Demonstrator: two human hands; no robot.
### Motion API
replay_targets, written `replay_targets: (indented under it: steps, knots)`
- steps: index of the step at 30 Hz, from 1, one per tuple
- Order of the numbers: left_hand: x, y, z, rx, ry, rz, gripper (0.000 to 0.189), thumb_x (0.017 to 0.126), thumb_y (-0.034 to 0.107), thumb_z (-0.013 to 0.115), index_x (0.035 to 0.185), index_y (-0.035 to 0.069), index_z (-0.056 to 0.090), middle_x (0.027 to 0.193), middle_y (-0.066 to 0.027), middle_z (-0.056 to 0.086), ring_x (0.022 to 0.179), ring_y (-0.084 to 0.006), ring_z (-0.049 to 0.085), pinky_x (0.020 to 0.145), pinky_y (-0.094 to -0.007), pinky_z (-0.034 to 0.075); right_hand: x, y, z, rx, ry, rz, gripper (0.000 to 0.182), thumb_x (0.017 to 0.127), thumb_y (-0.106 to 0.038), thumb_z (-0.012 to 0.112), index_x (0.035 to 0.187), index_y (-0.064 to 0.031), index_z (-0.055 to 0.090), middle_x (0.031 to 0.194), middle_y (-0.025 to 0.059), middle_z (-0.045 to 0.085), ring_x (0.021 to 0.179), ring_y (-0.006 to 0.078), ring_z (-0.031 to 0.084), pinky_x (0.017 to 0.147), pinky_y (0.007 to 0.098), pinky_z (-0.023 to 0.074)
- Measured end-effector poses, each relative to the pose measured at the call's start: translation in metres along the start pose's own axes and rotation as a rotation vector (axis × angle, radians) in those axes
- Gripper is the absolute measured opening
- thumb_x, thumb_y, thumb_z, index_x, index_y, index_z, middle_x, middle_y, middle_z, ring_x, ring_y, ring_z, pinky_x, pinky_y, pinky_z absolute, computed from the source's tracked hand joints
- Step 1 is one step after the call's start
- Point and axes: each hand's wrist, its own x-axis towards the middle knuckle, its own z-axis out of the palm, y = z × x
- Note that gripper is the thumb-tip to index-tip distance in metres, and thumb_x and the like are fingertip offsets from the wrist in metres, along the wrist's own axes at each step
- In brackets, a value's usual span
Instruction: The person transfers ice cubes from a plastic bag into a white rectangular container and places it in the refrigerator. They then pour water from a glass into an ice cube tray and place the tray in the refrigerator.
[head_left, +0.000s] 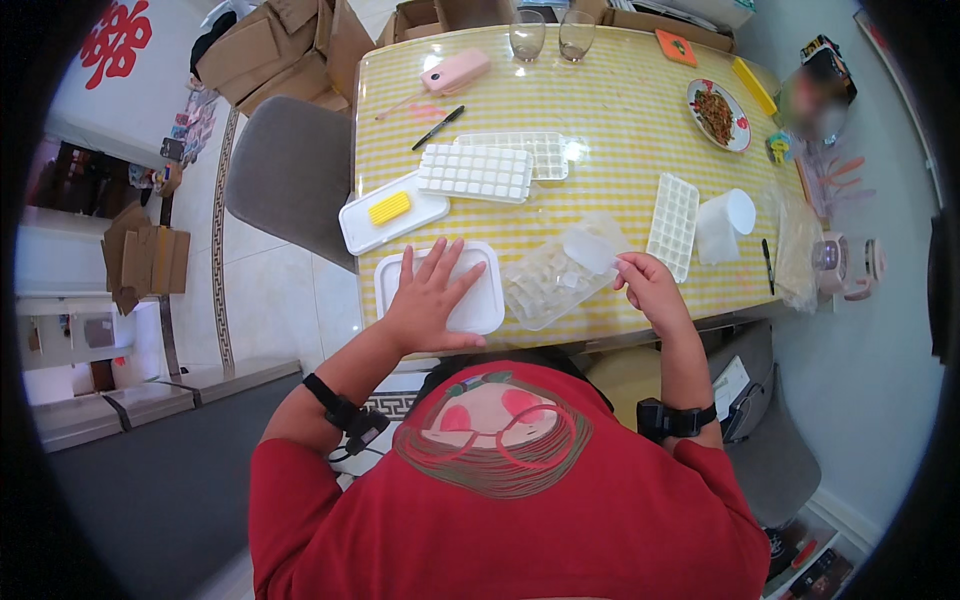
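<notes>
My left hand (435, 296) is spread flat over a white rectangular plastic lid or tray (394, 266); whether it presses on it I cannot tell. My right hand (649, 286) pinches the end of a translucent plastic scoop (589, 251). The scoop's blade lies over a clear plastic bin (536, 319) that holds what look like several ice cubes (544, 285). Beyond my left hand is a white lid (356, 229) with a yellow ridged block (390, 208) on it. White ice cube trays (474, 174) overlap behind the bin, one on another (551, 154).
Right of the bin lie another ice cube tray (673, 225), a white cylindrical container (720, 229) and a black marker (767, 266). Farther back are a plate of food (739, 124), two glasses (528, 41), a pink pouch-like object (457, 71) and a second marker (439, 127).
</notes>
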Motion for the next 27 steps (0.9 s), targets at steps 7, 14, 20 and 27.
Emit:
replay_targets:
  steps: [7, 14, 20, 27]
  knots:
    - [-0.001, 0.006, 0.009, 0.020, 0.015, -0.057, 0.096, 0.062, 0.071, 0.061, 0.141, 0.021, 0.039, 0.149, -0.0209, 0.021, 0.139, -0.0381, 0.016, 0.105, -0.0645, 0.003, 0.000, 0.004, -0.011, 0.023, 0.022, 0.030, 0.021, 0.091, -0.020, 0.057, 0.103, -0.0030, 0.061, 0.071, -0.0002, 0.059, 0.049, 0.0016, 0.038, 0.044, 0.0168, 0.0318]
    - [0.003, 0.011, 0.011, 0.048, 0.012, -0.033, 0.095, 0.061, 0.069, 0.063, 0.138, 0.018, 0.042, 0.148, -0.0219, 0.022, 0.138, -0.0383, 0.017, 0.105, -0.0624, 0.003, 0.003, 0.009, -0.016, 0.043, 0.037, 0.033, 0.021, 0.091, -0.019, 0.056, 0.104, -0.0026, 0.061, 0.072, 0.0005, 0.059, 0.050, 0.0020, 0.039, 0.045, 0.0167, 0.0326]
    - [0.005, 0.008, 0.006, 0.025, -0.011, -0.041, 0.093, 0.059, 0.069, 0.065, 0.137, 0.022, 0.043, 0.147, -0.0201, 0.025, 0.138, -0.0362, 0.019, 0.105, -0.0628, 0.006, 0.005, 0.011, -0.027, 0.067, 0.036, 0.012, 0.022, 0.091, -0.020, 0.056, 0.104, -0.0021, 0.061, 0.072, 0.0003, 0.059, 0.051, 0.0023, 0.040, 0.046, 0.0168, 0.0333]
    - [0.014, 0.009, -0.002, 0.074, -0.018, -0.018, 0.094, 0.055, 0.070, 0.067, 0.133, 0.021, 0.047, 0.142, -0.0186, 0.031, 0.131, -0.0357, 0.029, 0.102, -0.0602, 0.015, 0.004, 0.021, -0.035, 0.120, 0.048, 0.055, 0.021, 0.091, -0.019, 0.056, 0.103, -0.0021, 0.061, 0.073, 0.0001, 0.058, 0.052, 0.0025, 0.040, 0.047, 0.0171, 0.0334]
